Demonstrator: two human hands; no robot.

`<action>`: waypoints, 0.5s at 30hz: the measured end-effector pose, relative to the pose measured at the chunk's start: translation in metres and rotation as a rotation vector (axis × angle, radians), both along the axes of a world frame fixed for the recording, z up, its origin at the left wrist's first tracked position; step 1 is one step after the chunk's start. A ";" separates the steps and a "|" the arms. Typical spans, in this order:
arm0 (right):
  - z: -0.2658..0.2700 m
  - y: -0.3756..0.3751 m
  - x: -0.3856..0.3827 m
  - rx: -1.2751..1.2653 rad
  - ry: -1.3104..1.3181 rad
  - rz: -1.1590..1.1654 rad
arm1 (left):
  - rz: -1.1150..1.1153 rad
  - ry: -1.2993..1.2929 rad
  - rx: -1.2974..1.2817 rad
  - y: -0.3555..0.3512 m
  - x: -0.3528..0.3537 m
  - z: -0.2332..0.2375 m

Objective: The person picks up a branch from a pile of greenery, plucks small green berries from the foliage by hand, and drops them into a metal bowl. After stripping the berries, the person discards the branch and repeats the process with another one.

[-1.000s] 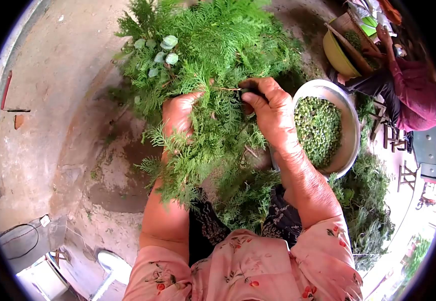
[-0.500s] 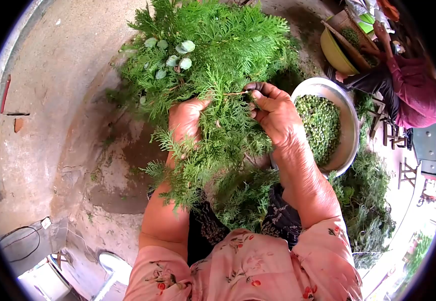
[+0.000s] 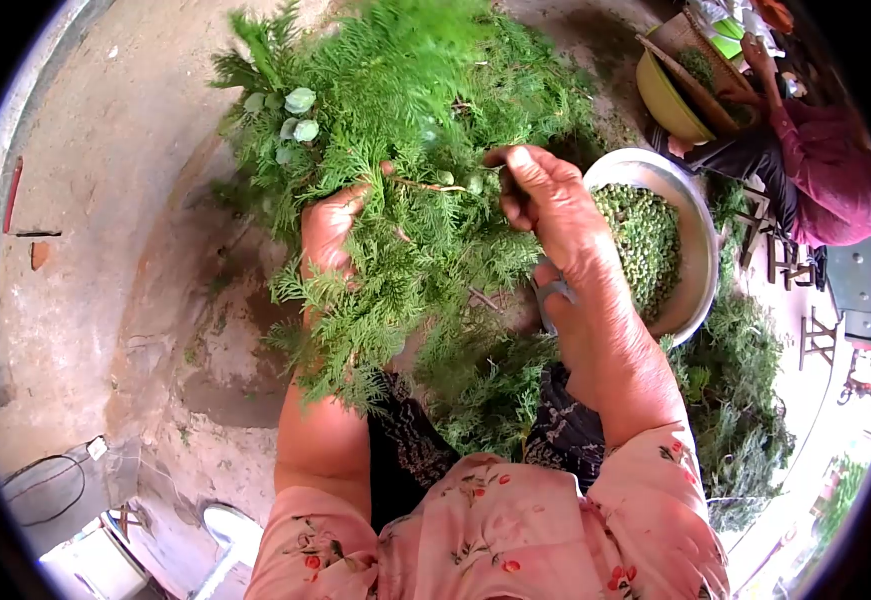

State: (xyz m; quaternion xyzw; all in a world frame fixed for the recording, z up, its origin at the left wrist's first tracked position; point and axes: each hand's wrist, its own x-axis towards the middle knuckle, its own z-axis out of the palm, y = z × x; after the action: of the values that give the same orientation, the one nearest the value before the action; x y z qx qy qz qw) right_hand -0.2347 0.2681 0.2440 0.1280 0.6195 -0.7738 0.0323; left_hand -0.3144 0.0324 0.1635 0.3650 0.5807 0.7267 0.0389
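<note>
My left hand [image 3: 330, 232] grips a big bunch of green conifer branches [image 3: 400, 110] with flat scaly leaves, held up over my lap. Pale blue-green cones [image 3: 298, 108] hang in a cluster at the bunch's upper left. My right hand [image 3: 547, 205] pinches at a thin brown twig [image 3: 425, 184] in the middle of the bunch, where small green cones sit. The foliage hides most of the left fingers. Just to the right of my right wrist stands a round metal bowl [image 3: 693, 232] heaped with picked green cones [image 3: 645, 240].
Cut branches [image 3: 740, 400] lie piled on the ground at right and over my lap. Another person in a pink top [image 3: 835, 170] sits at the upper right beside a yellow-green basin [image 3: 667, 100]. Bare concrete floor [image 3: 95, 200] spreads to the left.
The bunch has swung left and tilted, carrying the pale cones left. My right hand has lifted and its fingers now pinch further up the twig.
</note>
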 end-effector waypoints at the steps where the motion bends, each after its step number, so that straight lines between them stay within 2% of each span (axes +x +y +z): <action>1: 0.001 -0.004 0.001 0.086 -0.031 0.018 | -0.056 -0.600 0.059 0.004 0.009 0.035; 2: 0.001 -0.007 0.002 0.173 -0.061 0.036 | -0.110 -1.199 0.117 0.006 0.013 0.055; 3: -0.004 -0.008 0.000 0.133 -0.087 0.065 | -0.035 -0.965 0.052 0.005 0.010 0.027; 4: -0.005 -0.008 0.001 0.060 -0.112 0.122 | -0.037 -0.967 0.049 0.009 0.012 0.039; 6: 0.000 -0.017 0.003 0.152 0.044 0.107 | -0.017 -1.353 0.153 0.022 0.021 0.075; 8: -0.010 -0.016 -0.001 0.170 -0.006 0.088 | -0.007 -1.358 0.170 0.023 0.022 0.070; 10: -0.013 -0.018 -0.002 0.005 -0.193 -0.213 | -0.216 -1.208 0.098 0.015 0.018 0.054; 11: -0.005 -0.016 0.000 -0.158 -0.236 -0.204 | 0.174 -0.701 -0.341 0.025 0.029 0.061; 12: -0.006 -0.015 0.000 -0.158 -0.236 -0.203 | 0.187 -1.016 -0.094 0.026 0.019 0.033; 14: -0.006 -0.016 0.000 -0.318 -0.294 -0.347 | 0.422 -1.039 -0.296 0.057 0.043 0.094; 15: 0.000 -0.015 0.001 -0.303 -0.329 -0.375 | 0.013 -1.341 0.045 0.044 0.028 0.052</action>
State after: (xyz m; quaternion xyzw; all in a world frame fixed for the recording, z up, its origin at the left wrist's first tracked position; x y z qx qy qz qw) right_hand -0.2341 0.2527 0.2444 0.3577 0.4489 -0.8188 0.0077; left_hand -0.2868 0.0764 0.2156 -0.1681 0.4178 0.8082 0.3794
